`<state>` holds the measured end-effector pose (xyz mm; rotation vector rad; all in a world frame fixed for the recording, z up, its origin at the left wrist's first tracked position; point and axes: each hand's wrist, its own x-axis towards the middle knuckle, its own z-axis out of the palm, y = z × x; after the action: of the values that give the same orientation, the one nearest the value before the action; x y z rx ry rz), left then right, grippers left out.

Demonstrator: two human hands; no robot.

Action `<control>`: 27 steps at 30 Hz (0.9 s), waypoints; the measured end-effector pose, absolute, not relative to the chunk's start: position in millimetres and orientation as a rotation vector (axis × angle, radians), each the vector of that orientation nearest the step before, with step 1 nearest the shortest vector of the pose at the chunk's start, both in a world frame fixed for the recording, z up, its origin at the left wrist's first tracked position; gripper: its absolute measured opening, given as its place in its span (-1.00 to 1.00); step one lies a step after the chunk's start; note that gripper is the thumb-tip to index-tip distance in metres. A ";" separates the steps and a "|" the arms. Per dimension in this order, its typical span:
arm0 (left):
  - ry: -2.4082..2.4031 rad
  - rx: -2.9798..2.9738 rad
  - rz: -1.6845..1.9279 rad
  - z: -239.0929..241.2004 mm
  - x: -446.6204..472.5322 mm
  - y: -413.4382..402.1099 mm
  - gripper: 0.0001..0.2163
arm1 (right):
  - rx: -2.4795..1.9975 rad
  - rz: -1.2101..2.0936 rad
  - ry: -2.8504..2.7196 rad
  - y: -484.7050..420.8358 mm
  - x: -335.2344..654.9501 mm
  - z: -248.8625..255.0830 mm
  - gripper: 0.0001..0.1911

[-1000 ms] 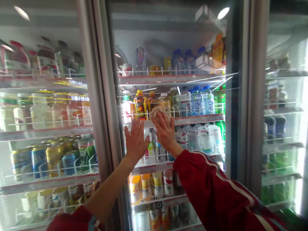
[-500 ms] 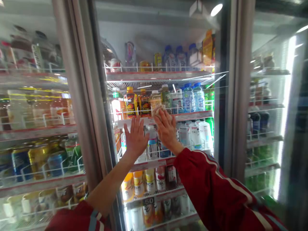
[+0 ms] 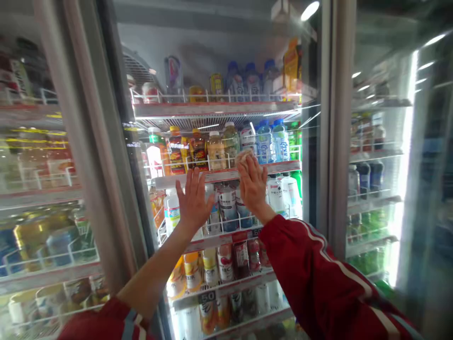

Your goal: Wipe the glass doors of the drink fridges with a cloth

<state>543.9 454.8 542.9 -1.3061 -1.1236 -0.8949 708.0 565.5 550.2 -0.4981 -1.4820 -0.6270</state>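
Observation:
Both my hands press on the glass door (image 3: 226,56) of a drinks cooler. My left hand (image 3: 193,200) lies flat on the glass with its fingers spread, holding nothing. My right hand (image 3: 253,182) presses a crumpled pale cloth (image 3: 243,156) against the glass at the level of the second shelf. Behind the glass stand rows of bottles (image 3: 208,148) on white wire shelves (image 3: 219,175). Both arms wear red sleeves, the right one with white stripes (image 3: 329,264).
A grey door frame (image 3: 88,141) separates this door from the left cooler door, behind which are cans (image 3: 38,236). Another frame post (image 3: 334,127) stands on the right, with a further cooler door (image 3: 382,156) beyond it.
The view has shifted, so the cooler frame sits further left. My right hand with the cloth has slid to the right along the glass. My left hand stays flat on the door.

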 end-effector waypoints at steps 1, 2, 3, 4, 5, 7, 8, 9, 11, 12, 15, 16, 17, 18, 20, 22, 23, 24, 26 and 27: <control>-1.123 -1.318 -0.894 543.3 549.4 458.8 -0.43 | -0.472 -0.651 -1.494 562.7 704.9 547.1 -0.60; -1.131 -1.332 -0.896 543.5 554.2 462.5 -0.43 | -0.446 -0.675 -1.507 560.3 702.3 544.2 -0.61; -1.145 -1.348 -0.899 543.6 557.9 465.6 -0.43 | -0.426 -0.695 -1.520 558.8 700.9 541.8 -0.62; -1.161 -1.361 -0.905 543.5 560.4 468.1 -0.43 | -0.412 -0.713 -1.529 558.6 701.1 540.0 -0.62; -1.176 -1.371 -0.911 543.3 561.5 469.8 -0.43 | -0.406 -0.726 -1.530 560.0 703.2 539.2 -0.61; -1.183 -1.373 -0.912 542.9 560.6 470.9 -0.43 | -0.419 -0.745 -1.504 567.1 712.6 539.7 -0.61; -1.177 -1.366 -0.908 542.8 559.1 470.7 -0.43 | -0.441 -0.748 -1.485 572.3 718.9 540.7 -0.61; -1.168 -1.357 -0.902 542.7 557.5 470.1 -0.42 | -0.471 -0.740 -1.463 578.1 725.6 541.8 -0.61; -1.159 -1.348 -0.896 542.6 555.8 468.8 -0.42 | -0.527 -0.704 -1.419 588.7 737.3 543.4 -0.62; -1.159 -1.346 -0.902 542.5 556.5 468.5 -0.41 | -0.541 -0.683 -1.407 592.7 741.3 543.5 -0.61; -1.168 -1.357 -0.934 541.2 568.7 471.8 -0.40 | -0.537 -0.634 -1.406 595.5 744.1 540.6 -0.58; -1.166 -1.364 -0.934 540.3 576.1 474.5 -0.40 | -0.531 -0.627 -1.425 593.9 742.6 538.8 -0.57; -1.163 -1.374 -0.924 539.0 584.6 478.0 -0.40 | -0.524 -0.624 -1.451 591.6 740.8 536.8 -0.57; -1.159 -1.389 -0.905 537.6 593.6 482.0 -0.41 | -0.513 -0.627 -1.478 589.3 739.2 535.0 -0.56; -1.155 -1.422 -0.855 534.4 610.0 490.6 -0.43 | -0.473 -0.649 -1.521 587.0 739.1 532.2 -0.57; -1.158 -1.446 -0.812 531.5 620.3 497.9 -0.47 | -0.426 -0.682 -1.512 590.0 745.0 531.1 -0.59; -1.164 -1.450 -0.798 530.3 622.6 500.3 -0.48 | -0.417 -0.692 -1.495 593.7 750.3 531.2 -0.60; -1.167 -1.448 -0.786 529.4 623.4 501.9 -0.48 | -0.420 -0.695 -1.477 598.3 756.6 531.7 -0.61; -1.162 -1.428 -0.770 528.2 622.7 502.9 -0.50 | -0.458 -0.667 -1.461 608.8 770.2 533.0 -0.60; -1.157 -1.413 -0.765 528.1 622.5 502.7 -0.50 | -0.484 -0.641 -1.462 613.5 776.2 533.6 -0.58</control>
<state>622.5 502.7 528.1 -1.4132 -1.1573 -0.7648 776.2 613.5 533.6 -0.4844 -1.4617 -0.6410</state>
